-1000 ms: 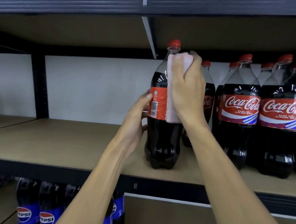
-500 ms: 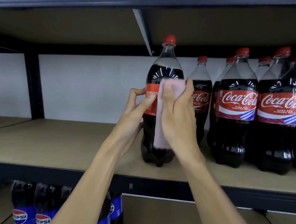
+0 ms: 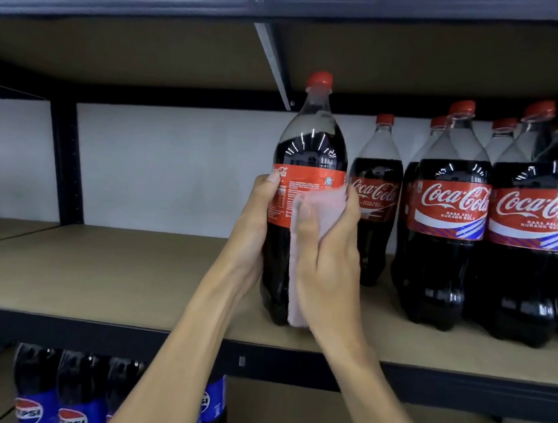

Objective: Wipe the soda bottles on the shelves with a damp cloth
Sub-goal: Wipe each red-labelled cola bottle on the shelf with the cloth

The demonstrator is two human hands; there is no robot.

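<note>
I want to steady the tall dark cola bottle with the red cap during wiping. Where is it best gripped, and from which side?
Probably at the red label band of the tall dark cola bottle, from the left, as the left hand does. The body is straight-sided there, and the right hand with the pink cloth covers the right side.

Front bottle on middle shelf, bottle row to its right, Pepsi bottles below
</note>
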